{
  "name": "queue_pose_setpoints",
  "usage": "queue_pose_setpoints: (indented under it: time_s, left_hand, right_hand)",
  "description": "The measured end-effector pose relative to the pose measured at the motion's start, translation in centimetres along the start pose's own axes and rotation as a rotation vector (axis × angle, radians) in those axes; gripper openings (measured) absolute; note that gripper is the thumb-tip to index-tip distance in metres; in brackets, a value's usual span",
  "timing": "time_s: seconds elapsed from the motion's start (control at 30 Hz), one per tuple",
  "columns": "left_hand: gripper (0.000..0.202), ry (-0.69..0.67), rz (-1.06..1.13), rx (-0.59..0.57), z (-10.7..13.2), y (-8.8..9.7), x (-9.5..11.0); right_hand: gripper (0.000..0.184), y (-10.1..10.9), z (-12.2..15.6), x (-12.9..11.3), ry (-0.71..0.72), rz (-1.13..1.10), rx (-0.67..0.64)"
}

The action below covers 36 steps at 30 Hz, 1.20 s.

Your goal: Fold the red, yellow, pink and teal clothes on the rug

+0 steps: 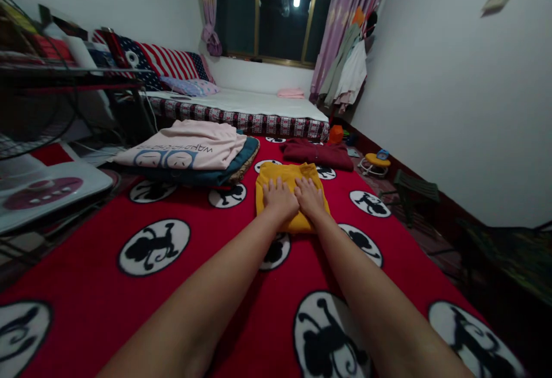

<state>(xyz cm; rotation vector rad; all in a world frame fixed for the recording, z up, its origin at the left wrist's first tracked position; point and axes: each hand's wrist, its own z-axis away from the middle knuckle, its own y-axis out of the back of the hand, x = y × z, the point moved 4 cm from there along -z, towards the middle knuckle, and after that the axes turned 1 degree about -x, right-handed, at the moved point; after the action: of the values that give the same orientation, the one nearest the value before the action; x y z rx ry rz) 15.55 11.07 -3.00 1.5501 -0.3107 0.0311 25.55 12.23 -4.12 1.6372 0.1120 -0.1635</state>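
A yellow folded garment [288, 172] lies flat on the red blanket [207, 240] printed with black monkey figures in white circles. My left hand [279, 198] rests palm down on the garment's left half, fingers spread and pointing away from me. Beside it, my right hand [309, 195] presses flat on the right half, with its thumb close to the left hand. Neither hand grips the cloth. Behind the garment and to the right is a dark red folded garment [317, 153]. On the left sits a stack of folded clothes with a pink shirt [194, 142] on top.
A cluttered desk [86, 73] stands at the left, with a white plastic stool [52, 188] below it. Across the back is a bed [245, 102] under a window. Along the right wall are a small yellow stool [377, 160], a folding stool [414, 188] and hanging clothes [351, 73].
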Motion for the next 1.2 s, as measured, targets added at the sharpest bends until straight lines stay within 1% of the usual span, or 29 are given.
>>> queue_pose_setpoints:
  time_s: [0.07,0.1,0.17,0.47,0.7,1.2]
  left_hand:
    - [0.060,-0.023,0.055,0.124,0.6,-0.7,-0.2]
    - [0.060,-0.037,0.083,0.166,0.8,-1.0,-0.4]
    - [0.059,-0.048,0.122,0.196,0.9,-1.2,-0.9]
    - [0.055,-0.069,0.183,0.210,1.0,-0.4,-1.3]
    - [0.055,-0.084,0.199,0.186,1.0,-0.3,-1.4]
    - [0.054,-0.078,0.175,0.180,1.1,-0.2,-1.4]
  right_hand:
    - [0.051,-0.3,0.6,0.5,0.015,-0.013,0.021]
    - [0.051,-0.4,0.8,0.6,0.023,-0.023,0.029]
    - [0.051,-0.5,0.9,0.9,0.034,-0.046,0.040]
    - [0.049,-0.4,0.7,1.1,0.053,-0.126,0.066]
    - [0.048,-0.4,0.6,1.2,0.045,-0.135,0.066]
    - [0.048,-0.4,0.6,1.3,0.035,-0.140,0.071]
